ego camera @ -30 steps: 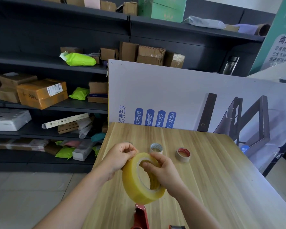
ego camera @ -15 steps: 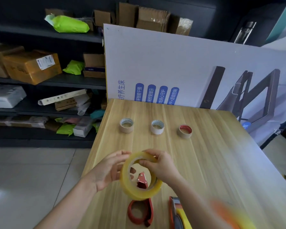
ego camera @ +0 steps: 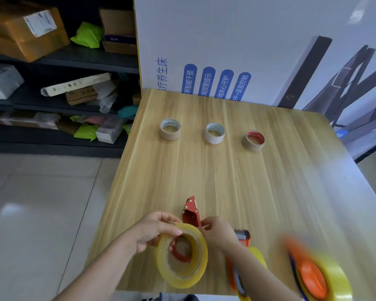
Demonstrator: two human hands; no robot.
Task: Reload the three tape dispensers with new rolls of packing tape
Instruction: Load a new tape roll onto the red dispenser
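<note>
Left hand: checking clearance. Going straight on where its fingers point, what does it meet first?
Likely the right hand, across the rim of the tape roll that the left hand grips; depth is unclear.

There are three empty cores [ego camera: 170, 136] [ego camera: 214, 139] [ego camera: 253, 147]. Three dispensers [ego camera: 191, 213] [ego camera: 245, 237] [ego camera: 313, 276] lie here, two of them loaded. Three rolls [ego camera: 182, 278] [ego camera: 257, 255] [ego camera: 338, 281] and two hands [ego camera: 152, 230] [ego camera: 219, 233] show.

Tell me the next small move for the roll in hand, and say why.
Probably lower the clear yellowish tape roll onto the round hub of the red metal dispenser. The left hand and right hand both grip the roll over that dispenser, and the hub shows through the roll's core, so it looks roughly aligned but not yet seated.
</note>
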